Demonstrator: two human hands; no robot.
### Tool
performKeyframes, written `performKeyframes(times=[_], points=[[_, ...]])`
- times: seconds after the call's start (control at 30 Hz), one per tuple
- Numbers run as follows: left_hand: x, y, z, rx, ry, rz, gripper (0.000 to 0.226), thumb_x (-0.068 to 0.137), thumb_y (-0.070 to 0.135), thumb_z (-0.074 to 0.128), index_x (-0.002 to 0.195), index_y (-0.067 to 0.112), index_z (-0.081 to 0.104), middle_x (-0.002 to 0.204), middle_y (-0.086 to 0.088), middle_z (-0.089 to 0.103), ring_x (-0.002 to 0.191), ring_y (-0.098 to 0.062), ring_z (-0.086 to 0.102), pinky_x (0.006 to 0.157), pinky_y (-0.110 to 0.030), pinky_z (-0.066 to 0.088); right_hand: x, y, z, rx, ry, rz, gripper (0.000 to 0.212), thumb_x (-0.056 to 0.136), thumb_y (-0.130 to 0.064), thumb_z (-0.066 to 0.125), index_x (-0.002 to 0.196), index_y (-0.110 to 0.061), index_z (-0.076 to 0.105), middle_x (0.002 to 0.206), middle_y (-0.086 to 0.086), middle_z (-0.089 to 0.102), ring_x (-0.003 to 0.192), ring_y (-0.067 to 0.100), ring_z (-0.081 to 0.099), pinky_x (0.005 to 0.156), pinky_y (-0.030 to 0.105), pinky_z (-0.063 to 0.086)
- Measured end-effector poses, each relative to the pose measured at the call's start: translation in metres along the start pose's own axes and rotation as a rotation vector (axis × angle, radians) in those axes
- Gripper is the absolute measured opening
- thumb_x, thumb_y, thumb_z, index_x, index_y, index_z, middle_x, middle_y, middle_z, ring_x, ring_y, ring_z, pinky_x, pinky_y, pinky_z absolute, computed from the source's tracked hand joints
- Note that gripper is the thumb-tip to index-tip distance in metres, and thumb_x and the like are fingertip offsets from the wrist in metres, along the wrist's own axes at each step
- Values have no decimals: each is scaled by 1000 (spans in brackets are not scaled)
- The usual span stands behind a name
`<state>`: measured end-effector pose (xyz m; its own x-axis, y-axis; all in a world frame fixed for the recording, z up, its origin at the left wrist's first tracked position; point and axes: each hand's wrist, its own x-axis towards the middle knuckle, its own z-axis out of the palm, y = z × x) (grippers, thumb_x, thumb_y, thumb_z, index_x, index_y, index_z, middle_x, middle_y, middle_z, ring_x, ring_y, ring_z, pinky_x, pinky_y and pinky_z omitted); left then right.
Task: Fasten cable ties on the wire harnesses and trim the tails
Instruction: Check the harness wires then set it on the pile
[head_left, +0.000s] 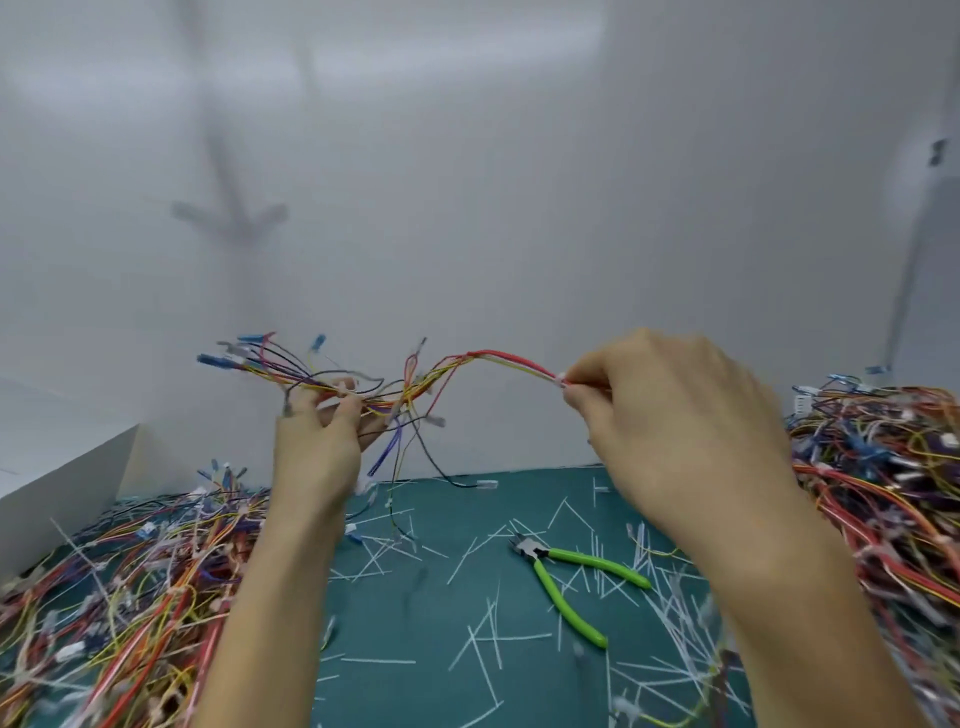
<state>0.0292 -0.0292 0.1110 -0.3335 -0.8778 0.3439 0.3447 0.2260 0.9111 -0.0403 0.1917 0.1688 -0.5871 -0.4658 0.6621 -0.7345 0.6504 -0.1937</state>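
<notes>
Where the view is nearest, a dark green worktop (426, 675) is seen, strewn with white trimmed tails (485, 657).

Item: side cutters (571, 574) with bright green handles, laid flat on the worktop right of centre, jaws pointed far-left, handles parted, well apart from both hands.

Item: left pile (130, 582) of multicoloured wire harnesses, heaped at the near left.

Item: right pile (883, 493) of the same, heaped at the right edge, mostly red and yellow.

Item: one wire harness (415, 387), held clear above the worktop between both hands.
- The left hand (317, 447) is raised at centre-left. Its fingers (347, 410) are curled round the middle of the harness. Blue-tipped ends fan out from there to the far left, and several loose wires hang down.
- The right hand (670, 415) is raised at the right. Its fingers (584, 366) are pressed together, pinching the right end of the harness at a small white connector (561, 379).
- Whether a cable tie is fitted cannot be told through the blur.

Item: white box (67, 493), set at the far left behind the left pile.

Item: plain white wall (493, 182), closing the far side.
</notes>
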Motion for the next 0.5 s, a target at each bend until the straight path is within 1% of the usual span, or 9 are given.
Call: performKeyframes(times=[0.07,0.1,0.2,0.23,0.3,0.37,0.43,0.47,0.5], points=[[-4,-6,22,-18,-26,-42,16,101,-1,44,114,0,54,101,-15,63,76,-17,70,70,-20,60,-4,-1,-8,-175,15,38,10,94,-21,59,84,-21,59,66,-3,41,57,24,36,48,27,16],[-8,-8,35,-25,-52,-58,14,101,-1,44,109,2,54,100,-15,63,72,-16,71,69,-22,60,-6,0,-11,-212,-4,73,19,92,-17,59,75,-18,50,64,-3,36,56,22,30,48,27,13],[-19,-10,77,-97,-135,-107,14,102,-2,40,103,5,52,87,-13,63,58,-11,71,58,-21,58,-7,9,-21,-257,-53,96,36,88,-10,57,65,-17,29,68,-1,30,76,26,30,54,29,19],[-21,-9,90,-133,-158,-127,14,102,-2,39,105,4,51,87,-13,63,56,-11,70,56,-21,58,-7,14,-24,-281,-65,97,37,87,-10,55,65,-18,27,69,-1,30,83,26,27,60,32,23],[-21,-8,115,-201,-202,-165,13,102,-3,39,107,2,50,91,-16,61,56,-13,71,55,-24,58,-7,28,-29,-346,-78,109,35,86,-13,55,67,-18,26,73,-1,29,89,24,20,72,36,22],[-18,-12,139,-232,-240,-236,13,102,-3,39,104,3,51,101,-20,61,65,-20,73,67,-35,63,-6,39,-32,-386,-67,134,27,86,-17,55,72,-18,31,80,1,33,89,23,15,73,37,16],[-18,-19,160,-267,-276,-346,14,101,-5,39,103,2,51,112,-26,61,84,-31,72,79,-45,61,-3,46,-30,-390,-25,155,18,86,-20,54,79,-17,37,87,3,38,89,23,14,70,37,8],[-20,-23,168,-303,-292,-399,14,100,-8,39,103,-1,51,115,-28,59,87,-34,70,76,-43,62,-1,47,-26,-373,-11,169,14,86,-20,51,81,-17,38,90,5,41,89,24,16,70,36,6],[-22,-29,174,-342,-301,-449,16,99,-11,37,104,-2,50,115,-29,57,83,-33,69,68,-38,63,3,48,-21,-344,-19,182,10,86,-19,49,83,-17,40,95,7,45,92,25,21,71,37,7]])
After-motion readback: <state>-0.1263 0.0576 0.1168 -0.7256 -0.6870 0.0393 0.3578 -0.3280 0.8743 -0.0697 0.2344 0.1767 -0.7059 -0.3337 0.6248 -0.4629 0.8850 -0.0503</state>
